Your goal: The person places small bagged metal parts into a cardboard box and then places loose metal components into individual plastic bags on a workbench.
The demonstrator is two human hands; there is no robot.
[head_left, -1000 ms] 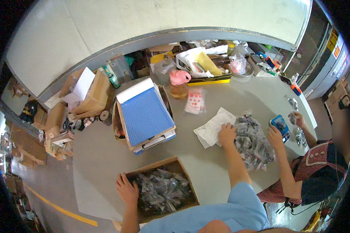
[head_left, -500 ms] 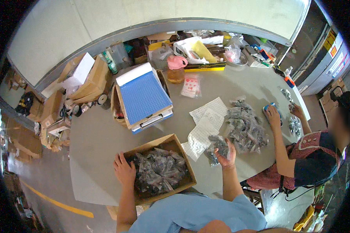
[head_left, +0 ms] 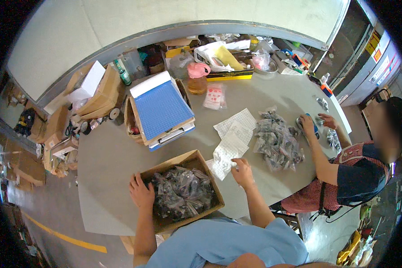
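Note:
My left hand (head_left: 141, 191) grips the left rim of an open cardboard box (head_left: 219, 184), thumb toward the inside. Clear plastic bags of small dark parts (head_left: 183, 192) fill the box. To its right, my right hand (head_left: 242, 174) has its fingers pinched at the lower end of some gridded white paper sheets (head_left: 236, 137). Something small and white shows at the fingertips; I cannot make out what it is. A heap of similar bags (head_left: 278, 142) lies beyond that hand, to the right of the sheets.
A co-worker (head_left: 362, 174) sits at the right, both hands on the grey table (head_left: 107, 178) near a few small bags (head_left: 333, 139). Clipboards with a blue gridded sheet (head_left: 160, 111) top a carton. Behind stand a pink-lidded jar (head_left: 197, 80), a red-printed packet (head_left: 215, 96) and cluttered boxes (head_left: 230, 75).
My right hand no longer holds the bag of dark parts and has moved left to the paper's lower end. My left hand stays on the box. The co-worker's hands have shifted slightly.

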